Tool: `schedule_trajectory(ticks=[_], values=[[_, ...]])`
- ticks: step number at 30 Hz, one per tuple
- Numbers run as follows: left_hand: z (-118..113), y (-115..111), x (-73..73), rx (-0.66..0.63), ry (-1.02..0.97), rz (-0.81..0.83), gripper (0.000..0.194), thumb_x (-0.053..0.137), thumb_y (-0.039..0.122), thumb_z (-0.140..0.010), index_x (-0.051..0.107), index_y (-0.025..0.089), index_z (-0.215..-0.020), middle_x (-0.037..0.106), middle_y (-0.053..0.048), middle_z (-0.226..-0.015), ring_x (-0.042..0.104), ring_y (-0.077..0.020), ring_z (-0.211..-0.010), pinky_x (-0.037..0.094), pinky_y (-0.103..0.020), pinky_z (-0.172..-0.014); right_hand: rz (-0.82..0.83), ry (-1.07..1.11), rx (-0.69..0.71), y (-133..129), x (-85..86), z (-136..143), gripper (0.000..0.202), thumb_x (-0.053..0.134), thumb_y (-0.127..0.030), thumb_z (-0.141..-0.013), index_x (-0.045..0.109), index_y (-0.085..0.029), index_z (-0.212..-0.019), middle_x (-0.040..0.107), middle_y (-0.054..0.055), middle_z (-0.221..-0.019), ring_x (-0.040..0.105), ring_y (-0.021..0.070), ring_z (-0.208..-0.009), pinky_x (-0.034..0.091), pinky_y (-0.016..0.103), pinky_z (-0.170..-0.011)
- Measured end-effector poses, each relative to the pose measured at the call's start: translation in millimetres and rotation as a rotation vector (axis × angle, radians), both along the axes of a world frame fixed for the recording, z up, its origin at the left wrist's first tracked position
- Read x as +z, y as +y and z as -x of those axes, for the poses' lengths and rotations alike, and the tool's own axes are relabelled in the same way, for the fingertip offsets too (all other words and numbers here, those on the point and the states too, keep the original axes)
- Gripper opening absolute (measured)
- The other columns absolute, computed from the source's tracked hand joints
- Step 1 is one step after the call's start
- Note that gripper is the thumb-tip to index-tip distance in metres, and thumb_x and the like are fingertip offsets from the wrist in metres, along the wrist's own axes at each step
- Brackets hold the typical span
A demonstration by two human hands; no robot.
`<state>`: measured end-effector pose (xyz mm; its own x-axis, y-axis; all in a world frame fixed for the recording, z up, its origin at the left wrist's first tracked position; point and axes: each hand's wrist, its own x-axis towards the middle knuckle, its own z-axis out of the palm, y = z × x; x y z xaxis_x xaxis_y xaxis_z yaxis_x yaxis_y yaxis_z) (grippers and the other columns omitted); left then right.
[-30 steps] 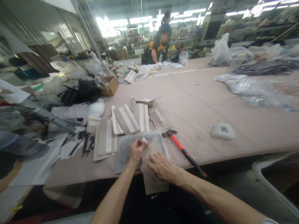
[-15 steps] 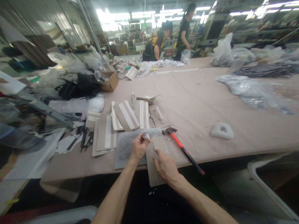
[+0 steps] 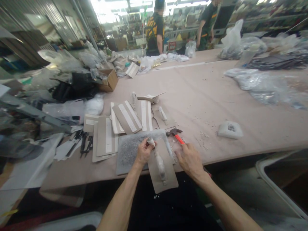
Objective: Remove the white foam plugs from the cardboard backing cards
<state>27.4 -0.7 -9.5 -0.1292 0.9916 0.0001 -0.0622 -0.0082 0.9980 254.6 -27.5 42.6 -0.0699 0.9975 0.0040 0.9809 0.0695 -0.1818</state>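
Note:
My left hand [image 3: 143, 152] is closed around a short white cylindrical piece [image 3: 150, 141] with a round greyish end, at the upper left edge of a beige panel [image 3: 169, 178]. A handle-like strip in clear wrapping [image 3: 160, 165] lies along this panel. The panel rests partly on a speckled grey slab [image 3: 130, 147] and sticks out over the table's front edge. My right hand [image 3: 191, 160] is closed on the red and black handle of a claw hammer [image 3: 175, 132], whose head lies beside the slab's upper right corner. Part of the handle is hidden under the hand.
Beige panels with white strips [image 3: 104, 136] lie left of and behind the slab. A white block with a dark hollow [image 3: 230, 129] sits at right, small white bits scattered nearby. Plastic bags, dark material and a cardboard box [image 3: 110, 80] line the left. Two people stand beyond the table.
My right hand has left the panel and moved right onto the hammer's handle. The wrapped strip now shows on the panel. My left hand keeps its hold. The people behind have shifted.

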Motion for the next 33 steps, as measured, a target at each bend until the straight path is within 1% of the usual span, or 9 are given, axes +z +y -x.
schedule_trajectory(ticks=[7, 12, 16, 20, 23, 26, 28, 30, 33], values=[[-1.7, 0.2, -3.7, 0.01, 0.07, 0.002, 0.028, 0.073, 0.04, -0.079, 0.069, 0.018, -0.096, 0.077, -0.007, -0.091, 0.072, -0.0218, -0.084, 0.055, -0.031, -0.078, 0.188, -0.046, -0.086, 15.3, -20.6, -42.9, 0.02, 0.053, -0.03, -0.097, 0.059, -0.012, -0.107, 0.061, 0.015, -0.104, 0.06, 0.0269, -0.098, 0.042, 0.034, -0.083], [-3.7, -1.3, -6.5, 0.002, 0.192, -0.071, 0.025, 0.068, 0.031, -0.081, 0.068, 0.019, -0.103, 0.077, -0.006, -0.094, 0.072, -0.0221, -0.087, 0.055, -0.032, -0.082, 0.536, 0.587, -0.239, 20.6, -7.0, -34.5, 0.003, 0.05, -0.017, -0.088, 0.048, -0.019, -0.088, 0.055, 0.004, -0.079, 0.057, 0.0184, -0.073, 0.044, 0.032, -0.069], [-4.0, -5.5, -3.6, -0.036, 0.402, -0.169, 0.019, 0.061, 0.023, -0.084, 0.068, 0.02, -0.101, 0.075, -0.004, -0.091, 0.069, -0.0194, -0.083, 0.053, -0.029, -0.079, 0.688, 0.824, -0.201, 13.7, 19.0, -21.5, 0.004, 0.042, -0.023, -0.087, 0.04, -0.023, -0.084, 0.047, -0.004, -0.068, 0.045, 0.0116, -0.052, 0.043, 0.026, -0.053], [-5.4, -9.3, -1.0, -0.04, 0.487, -0.213, 0.019, 0.056, 0.025, -0.087, 0.069, 0.021, -0.1, 0.071, -0.002, -0.085, 0.064, -0.0174, -0.077, 0.05, -0.027, -0.074, 0.407, 0.894, 0.008, -0.9, 44.0, -14.1, 0.017, 0.043, -0.039, -0.092, 0.041, -0.023, -0.086, 0.049, -0.003, -0.068, 0.048, 0.0128, -0.054, 0.039, 0.026, -0.053], [-6.5, -9.8, -1.2, -0.017, 0.483, -0.197, 0.019, 0.057, 0.025, -0.086, 0.07, 0.022, -0.1, 0.07, -0.002, -0.082, 0.063, -0.0172, -0.073, 0.049, -0.026, -0.072, 0.153, 0.528, 0.204, -4.5, 56.1, -15.8, 0.021, 0.041, -0.04, -0.095, 0.047, -0.021, -0.088, 0.051, 0.0, -0.064, 0.046, 0.0147, -0.056, 0.029, 0.028, -0.055], [-6.9, -9.4, -0.7, -0.009, 0.471, -0.18, 0.017, 0.058, 0.025, -0.085, 0.071, 0.022, -0.096, 0.067, 0.0, -0.073, 0.06, -0.0169, -0.067, 0.047, -0.026, -0.067, 0.16, 0.213, 0.339, 0.4, 78.4, -19.8, 0.02, 0.043, -0.036, -0.097, 0.052, -0.02, -0.088, 0.052, 0.001, -0.063, 0.039, 0.0131, -0.052, 0.02, 0.031, -0.054], [-7.3, -9.7, 1.2, -0.014, 0.451, -0.184, 0.017, 0.059, 0.025, -0.084, 0.071, 0.022, -0.096, 0.068, -0.001, -0.075, 0.06, -0.0175, -0.068, 0.047, -0.026, -0.068, 0.111, 0.185, 0.343, 4.2, 103.6, -20.3, 0.023, 0.045, -0.039, -0.098, 0.052, -0.021, -0.086, 0.049, -0.001, -0.06, 0.036, 0.0121, -0.049, 0.019, 0.03, -0.053], [-7.8, -10.3, 3.9, -0.015, 0.432, -0.193, 0.017, 0.06, 0.025, -0.083, 0.072, 0.022, -0.095, 0.07, -0.002, -0.08, 0.062, -0.0184, -0.072, 0.048, -0.027, -0.071, -0.074, 0.307, 0.267, 5.2, 128.1, -17.3, 0.028, 0.04, -0.044, -0.1, 0.049, -0.023, -0.084, 0.047, -0.002, -0.058, 0.037, 0.0122, -0.049, 0.023, 0.029, -0.052], [-8.6, -10.9, 7.1, -0.012, 0.418, -0.188, 0.017, 0.061, 0.024, -0.082, 0.073, 0.022, -0.094, 0.07, -0.002, -0.08, 0.061, -0.0183, -0.072, 0.048, -0.027, -0.071, -0.344, 0.512, 0.123, 0.0, 136.9, -8.6, 0.033, 0.028, -0.045, -0.104, 0.046, -0.023, -0.087, 0.051, 0.0, -0.062, 0.045, 0.0138, -0.053, 0.03, 0.027, -0.054]])
